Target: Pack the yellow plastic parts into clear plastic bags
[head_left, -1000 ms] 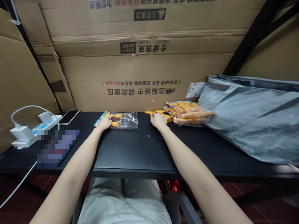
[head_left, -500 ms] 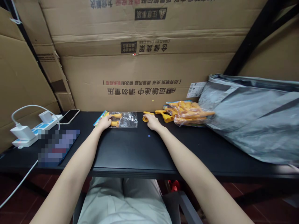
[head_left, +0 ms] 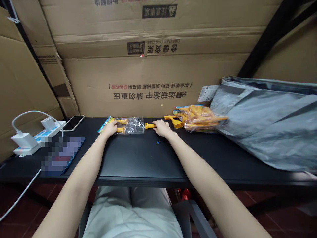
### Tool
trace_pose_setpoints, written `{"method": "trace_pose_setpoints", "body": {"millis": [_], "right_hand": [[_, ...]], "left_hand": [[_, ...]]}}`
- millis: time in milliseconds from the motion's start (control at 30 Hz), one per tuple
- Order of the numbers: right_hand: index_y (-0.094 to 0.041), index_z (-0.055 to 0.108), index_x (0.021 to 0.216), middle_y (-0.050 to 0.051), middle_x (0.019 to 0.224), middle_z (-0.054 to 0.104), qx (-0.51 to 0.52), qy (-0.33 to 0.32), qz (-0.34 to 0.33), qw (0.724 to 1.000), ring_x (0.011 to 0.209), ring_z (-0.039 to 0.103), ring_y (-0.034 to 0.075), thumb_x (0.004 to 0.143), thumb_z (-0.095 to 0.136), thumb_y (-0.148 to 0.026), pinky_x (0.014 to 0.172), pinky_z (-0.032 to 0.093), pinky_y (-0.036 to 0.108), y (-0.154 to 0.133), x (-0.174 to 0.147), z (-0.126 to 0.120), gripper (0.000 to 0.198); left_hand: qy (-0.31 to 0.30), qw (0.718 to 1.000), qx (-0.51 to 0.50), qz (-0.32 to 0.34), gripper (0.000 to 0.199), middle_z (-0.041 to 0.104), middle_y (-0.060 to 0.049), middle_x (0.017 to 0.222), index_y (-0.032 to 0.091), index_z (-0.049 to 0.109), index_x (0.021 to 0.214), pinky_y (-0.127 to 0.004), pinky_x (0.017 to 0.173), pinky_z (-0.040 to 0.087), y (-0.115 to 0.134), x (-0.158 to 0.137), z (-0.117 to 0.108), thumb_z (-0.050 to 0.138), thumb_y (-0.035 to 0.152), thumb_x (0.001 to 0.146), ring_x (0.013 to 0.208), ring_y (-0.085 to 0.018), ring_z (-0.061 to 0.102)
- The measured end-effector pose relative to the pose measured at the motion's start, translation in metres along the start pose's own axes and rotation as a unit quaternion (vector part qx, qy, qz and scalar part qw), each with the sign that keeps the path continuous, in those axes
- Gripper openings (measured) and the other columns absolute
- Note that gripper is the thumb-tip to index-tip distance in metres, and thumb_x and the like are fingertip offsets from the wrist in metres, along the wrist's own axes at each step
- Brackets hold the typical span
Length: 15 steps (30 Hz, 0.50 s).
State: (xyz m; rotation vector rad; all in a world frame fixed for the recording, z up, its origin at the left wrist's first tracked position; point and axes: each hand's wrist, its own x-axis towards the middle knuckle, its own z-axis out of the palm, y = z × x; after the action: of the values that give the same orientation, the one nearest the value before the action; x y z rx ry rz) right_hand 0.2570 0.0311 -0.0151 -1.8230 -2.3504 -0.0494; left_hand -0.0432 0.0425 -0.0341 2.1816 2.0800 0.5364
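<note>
My left hand [head_left: 109, 129] is closed on the printed-card end of a clear plastic bag [head_left: 135, 125] lying flat on the black table. Inside that bag are yellow plastic pieces with flared ends, like toy horns [head_left: 121, 129]. My right hand [head_left: 161, 128] grips a yellow flared piece [head_left: 149, 125], its wide end pointing left towards the bag's open-looking edge; the rest of it is hidden under my fingers. Just right of this hand lie more loose yellow flared pieces [head_left: 177, 123].
A packed bag of yellow pieces [head_left: 198, 115] leans by a big grey fabric bag [head_left: 267, 125] on the right. On the left are a power strip [head_left: 51, 133] with chargers, a phone [head_left: 74, 123] and a blurred flat packet [head_left: 65, 155]. A cardboard wall [head_left: 99, 76] stands behind.
The yellow piece in my right hand has turned, so its flared end now lies sideways, facing left. My right hand has flattened over it. My left hand stays on the plastic bag.
</note>
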Motion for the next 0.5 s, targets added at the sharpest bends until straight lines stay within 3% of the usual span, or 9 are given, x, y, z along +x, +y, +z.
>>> {"method": "trace_pose_setpoints", "body": {"millis": [133,233,367,500], "right_hand": [[-0.016,0.063,0.107,0.015,0.118,0.060,-0.053,-0.036,0.048,0.997,0.113,0.046,0.028,0.086,0.043,-0.012,0.088,0.036,0.043,0.002,-0.003,-0.008,0.029],[-0.016,0.066,0.100,0.015,0.109,0.064,-0.063,-0.032,0.055,0.996,0.110,0.049,0.028,0.086,0.047,-0.018,0.088,0.034,0.042,0.002,-0.003,-0.013,0.023],[-0.016,0.065,0.101,0.013,0.104,0.066,-0.031,0.014,0.054,0.998,0.105,0.054,0.026,0.087,0.049,-0.026,0.087,0.033,0.039,0.000,-0.002,-0.016,0.023],[-0.019,0.064,0.101,0.008,0.101,0.068,0.047,0.049,0.011,0.998,0.100,0.057,0.023,0.087,0.050,-0.030,0.083,0.034,0.036,-0.004,0.000,-0.014,0.022]], "left_hand": [[-0.006,1.000,0.002,0.003,0.050,0.060,-0.001,0.126,0.025,0.055,0.127,-0.027,0.097,0.043,0.000,0.000,0.000,0.034,0.017,0.082,0.115,-0.018,0.055],[-0.003,1.000,-0.003,-0.001,0.051,0.059,-0.001,0.128,0.025,0.054,0.129,-0.027,0.099,0.041,0.000,0.000,0.001,0.034,0.017,0.083,0.118,-0.018,0.054],[0.000,1.000,-0.007,-0.004,0.049,0.059,0.001,0.128,0.027,0.055,0.128,-0.027,0.101,0.039,0.000,0.001,0.002,0.035,0.018,0.083,0.120,-0.017,0.052],[-0.001,1.000,-0.011,0.006,0.050,0.060,-0.001,0.126,0.026,0.056,0.126,-0.030,0.099,0.041,0.000,-0.001,0.001,0.035,0.018,0.082,0.118,-0.019,0.054]]}}
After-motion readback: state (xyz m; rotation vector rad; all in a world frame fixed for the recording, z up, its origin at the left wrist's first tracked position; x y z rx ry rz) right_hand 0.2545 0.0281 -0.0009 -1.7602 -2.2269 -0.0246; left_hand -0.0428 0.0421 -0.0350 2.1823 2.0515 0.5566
